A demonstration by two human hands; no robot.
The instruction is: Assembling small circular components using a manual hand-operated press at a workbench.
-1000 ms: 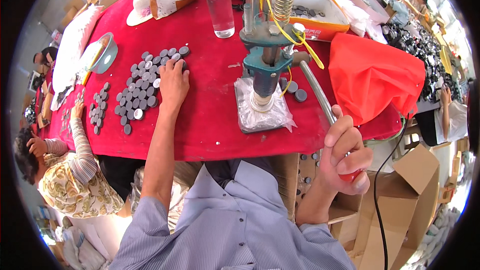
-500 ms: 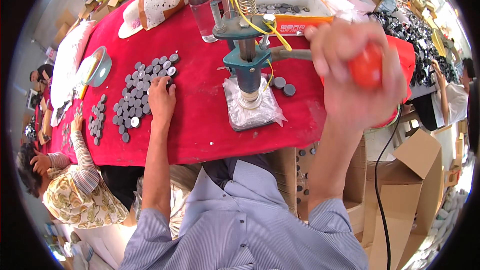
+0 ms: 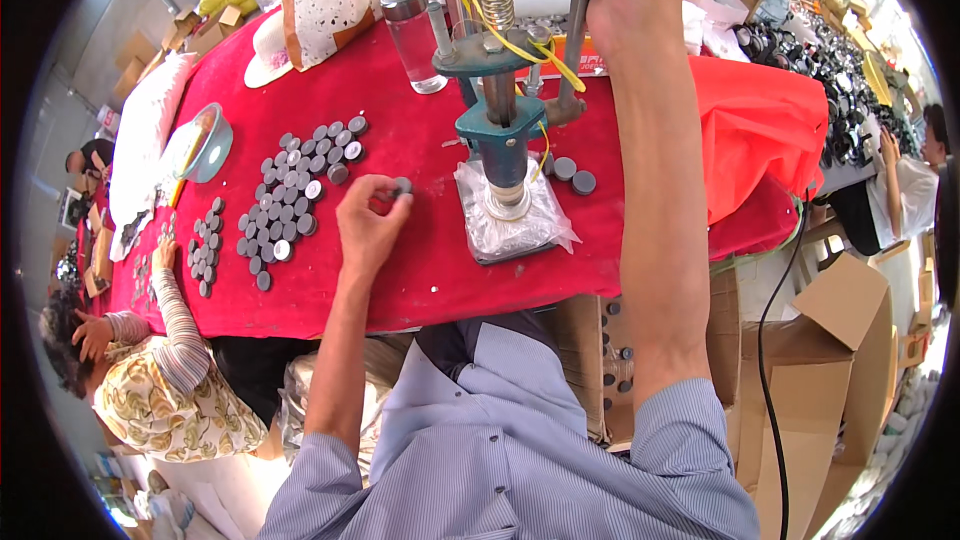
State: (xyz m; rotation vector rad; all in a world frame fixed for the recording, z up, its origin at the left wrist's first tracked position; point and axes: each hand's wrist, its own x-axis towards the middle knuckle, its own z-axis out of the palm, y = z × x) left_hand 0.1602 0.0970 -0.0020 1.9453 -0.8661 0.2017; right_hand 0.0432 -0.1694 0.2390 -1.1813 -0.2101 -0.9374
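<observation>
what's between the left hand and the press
In the head view, the gray cap in the left hand, then only red tablecloth before the press.

The red-covered tabletop [image 3: 400, 290] is carrying a broad cluster of grey round caps [image 3: 290, 179] on its left, with a smaller cluster [image 3: 213, 240] lying farther left and a bowl [image 3: 212, 155] sitting beyond. A green press [image 3: 507, 155] is standing near the middle, more caps [image 3: 584, 182] lying just right. A lidded clear jar [image 3: 415, 50], a pale hat [image 3: 268, 58] and a spotted bag [image 3: 330, 0] are resting far off; orange-red fabric [image 3: 765, 120] is draping the right.
</observation>
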